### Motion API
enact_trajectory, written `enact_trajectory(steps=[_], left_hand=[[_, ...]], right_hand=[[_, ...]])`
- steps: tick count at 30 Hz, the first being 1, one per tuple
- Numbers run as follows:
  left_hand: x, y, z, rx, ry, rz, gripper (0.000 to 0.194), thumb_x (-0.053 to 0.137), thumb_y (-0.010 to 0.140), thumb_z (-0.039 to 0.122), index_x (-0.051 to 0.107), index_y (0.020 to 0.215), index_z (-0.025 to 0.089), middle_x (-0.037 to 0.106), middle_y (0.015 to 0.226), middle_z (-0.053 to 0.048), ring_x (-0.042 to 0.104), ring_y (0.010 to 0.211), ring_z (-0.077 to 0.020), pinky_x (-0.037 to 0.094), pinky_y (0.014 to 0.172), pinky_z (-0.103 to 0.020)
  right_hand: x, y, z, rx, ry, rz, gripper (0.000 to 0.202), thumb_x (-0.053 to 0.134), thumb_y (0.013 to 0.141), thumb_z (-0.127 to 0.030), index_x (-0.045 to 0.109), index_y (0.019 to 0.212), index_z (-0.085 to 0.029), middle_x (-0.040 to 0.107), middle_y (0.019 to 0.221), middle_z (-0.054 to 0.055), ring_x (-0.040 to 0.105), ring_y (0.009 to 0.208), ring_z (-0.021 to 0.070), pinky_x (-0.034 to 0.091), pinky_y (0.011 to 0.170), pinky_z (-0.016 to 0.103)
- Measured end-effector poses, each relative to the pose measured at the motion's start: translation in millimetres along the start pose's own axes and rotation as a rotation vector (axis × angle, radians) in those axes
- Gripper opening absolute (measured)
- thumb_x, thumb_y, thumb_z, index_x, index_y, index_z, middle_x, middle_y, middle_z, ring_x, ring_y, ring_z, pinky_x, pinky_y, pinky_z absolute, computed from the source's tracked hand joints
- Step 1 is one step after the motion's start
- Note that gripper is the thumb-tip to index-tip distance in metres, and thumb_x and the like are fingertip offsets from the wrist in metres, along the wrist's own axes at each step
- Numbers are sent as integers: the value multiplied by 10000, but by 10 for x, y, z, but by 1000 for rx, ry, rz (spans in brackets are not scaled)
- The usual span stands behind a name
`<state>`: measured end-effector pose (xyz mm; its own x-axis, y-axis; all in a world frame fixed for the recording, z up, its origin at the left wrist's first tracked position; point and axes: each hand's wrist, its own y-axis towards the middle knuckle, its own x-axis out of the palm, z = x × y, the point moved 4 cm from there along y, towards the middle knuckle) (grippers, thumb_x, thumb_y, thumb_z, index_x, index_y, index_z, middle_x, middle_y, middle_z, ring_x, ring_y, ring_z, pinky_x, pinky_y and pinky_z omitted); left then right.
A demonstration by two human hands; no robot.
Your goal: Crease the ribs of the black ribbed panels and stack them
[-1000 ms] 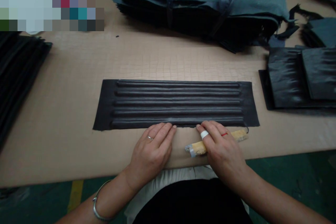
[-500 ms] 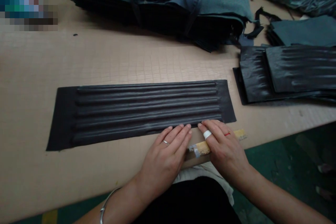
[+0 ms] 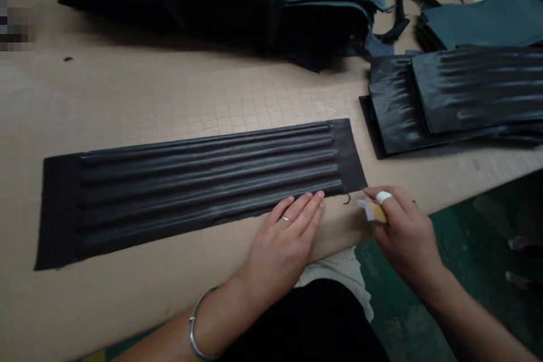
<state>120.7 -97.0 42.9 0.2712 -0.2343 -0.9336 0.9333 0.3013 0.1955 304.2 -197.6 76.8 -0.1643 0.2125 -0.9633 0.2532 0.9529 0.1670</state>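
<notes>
A long black ribbed strip (image 3: 203,186) lies flat on the tan table, slanting up to the right. My left hand (image 3: 288,232) rests palm down on its lower edge, the fingers straight and side by side, holding nothing. At the strip's lower right corner is my right hand (image 3: 403,232), its fingers curled round a tool with a yellow, tape-wrapped handle (image 3: 375,211); the tool's tip is too small to make out. Between the hands, a thin dark curl of scrap (image 3: 347,198) sits by the strip's lower edge.
A thick tied bundle of dark sheets (image 3: 220,5) stands along the back. More black ribbed pieces (image 3: 479,90) are stacked at the right, with grey-green sheets (image 3: 487,20) behind them. The table's front edge runs close under my hands.
My right hand has moved right along the strip's lower edge, with the yellow-handled tool now in its fingers. A dark curl shows between the hands. The camera view has shifted.
</notes>
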Motion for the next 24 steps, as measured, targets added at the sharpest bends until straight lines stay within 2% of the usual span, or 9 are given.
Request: enact_trajectory(steps=[1,3,7,9,13,20,24], left_hand=[[2,34,3,-3,-6,12,450,488,1026,206,549,1466,137,450,1632,-63,492,1453,-227,421,1178,-417],[8,94,5,-14,-22,26,444,477,1029,211,557,1459,133,463,1624,-67,481,1464,-235,409,1192,-426],[27,161,4,-27,-54,19,457,479,1030,235,543,1476,154,468,1622,-61,442,1498,-243,363,1236,-449],[35,168,3,-23,-59,15,464,494,1022,239,539,1478,159,473,1619,-64,433,1505,-247,359,1238,-460],[49,160,-6,-24,-72,8,474,527,1003,234,543,1470,157,455,1631,-76,419,1514,-252,365,1235,-473],[52,165,-13,-26,-99,32,443,477,1027,221,552,1458,155,458,1630,-66,411,1517,-239,331,1250,-470],[57,174,-13,-28,-92,28,443,495,1022,231,553,1454,152,461,1628,-65,413,1514,-236,334,1247,-468]], right_hand=[[29,17,27,45,-9,-11,198,519,978,-213,608,1149,-168,657,1080,117,642,938,275,530,790,388],[126,60,34,107,-24,-48,143,551,992,-310,587,1054,-185,641,994,100,622,822,257,486,678,359],[278,155,-37,134,-19,-101,39,517,938,-210,547,963,-206,616,907,77,601,786,249,421,646,343],[290,182,-53,128,15,-133,46,495,918,-186,528,910,-218,600,855,61,593,766,242,400,644,339],[231,169,-7,143,138,-178,70,504,929,-243,515,862,-225,605,826,49,580,734,224,378,641,325],[101,95,186,304,242,-71,212,569,935,-374,539,783,-229,553,659,-16,489,549,159,345,583,294],[170,134,118,286,182,-75,241,585,951,-454,565,897,-219,632,784,28,578,662,203,376,628,311]])
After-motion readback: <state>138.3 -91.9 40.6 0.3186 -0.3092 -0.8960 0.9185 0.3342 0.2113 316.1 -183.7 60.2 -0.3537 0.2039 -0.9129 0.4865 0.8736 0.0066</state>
